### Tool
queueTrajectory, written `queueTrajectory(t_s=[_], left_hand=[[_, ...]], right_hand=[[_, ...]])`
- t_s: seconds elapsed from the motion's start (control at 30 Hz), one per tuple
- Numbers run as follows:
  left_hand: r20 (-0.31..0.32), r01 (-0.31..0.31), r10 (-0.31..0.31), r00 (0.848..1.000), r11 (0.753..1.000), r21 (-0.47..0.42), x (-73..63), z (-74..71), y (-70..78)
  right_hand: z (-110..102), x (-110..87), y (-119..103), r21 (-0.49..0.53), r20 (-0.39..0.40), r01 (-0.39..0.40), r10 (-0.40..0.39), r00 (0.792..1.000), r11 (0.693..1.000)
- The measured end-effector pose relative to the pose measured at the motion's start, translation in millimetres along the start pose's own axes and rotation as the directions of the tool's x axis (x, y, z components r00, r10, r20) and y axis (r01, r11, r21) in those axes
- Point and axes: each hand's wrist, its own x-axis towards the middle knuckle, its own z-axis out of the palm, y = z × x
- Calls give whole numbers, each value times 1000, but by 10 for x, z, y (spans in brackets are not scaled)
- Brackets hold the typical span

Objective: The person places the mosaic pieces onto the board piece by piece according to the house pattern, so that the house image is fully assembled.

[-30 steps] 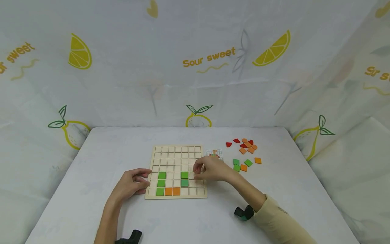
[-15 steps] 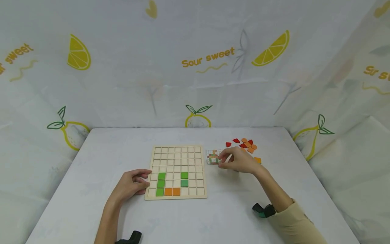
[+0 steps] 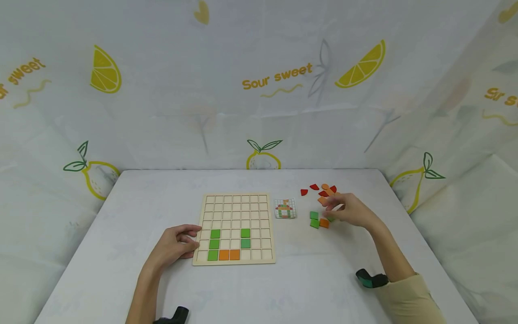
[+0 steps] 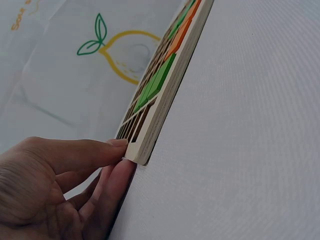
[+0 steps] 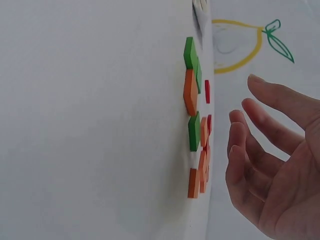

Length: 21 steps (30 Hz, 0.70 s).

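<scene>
A wooden grid board (image 3: 236, 207) lies on the table, with several square tiles in its cells. A column of green tiles (image 3: 214, 244) is at its left, two orange tiles (image 3: 234, 255) lie along the bottom row, and two more green tiles (image 3: 245, 233) sit to the right. My left hand (image 3: 176, 242) pinches the board's left edge; in the left wrist view the thumb (image 4: 95, 150) is on the frame near a corner. My right hand (image 3: 351, 209) hovers over the loose tiles, fingers loosely bent and nothing between them. It hides part of the pile in the head view.
A printed pattern card (image 3: 285, 209) lies just right of the board. Beyond it are loose green tiles (image 3: 314, 215), an orange square (image 3: 324, 223) and red pieces (image 3: 304, 192), some overlapping. A white cloth (image 3: 182, 135) with lemon prints stands behind the table.
My right hand has moved right, from over the board's right side past the pattern card to the loose tiles. The left hand and the tiles on the board have stayed in place.
</scene>
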Motion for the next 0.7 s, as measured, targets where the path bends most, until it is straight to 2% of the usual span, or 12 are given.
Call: queueTrajectory(t_s=[0.2,0.3,0.43,0.7], left_hand=[[-3,1,-1,1000,1000,13,1,4,12],[0,-3,3,1000,1000,18,5,1,18],[4,1,-1,1000,1000,15,-3,2,23],[-1,-1,1,1000,1000,21,-6,1,30]], right_hand=[[-62,-49,254,41,30,-22,21,999,999],[-58,-47,324,33,37,-62,60,998,998],[-40,-20,363,11,38,-87,86,996,996],[-7,42,388,-23,17,-73,73,997,997]])
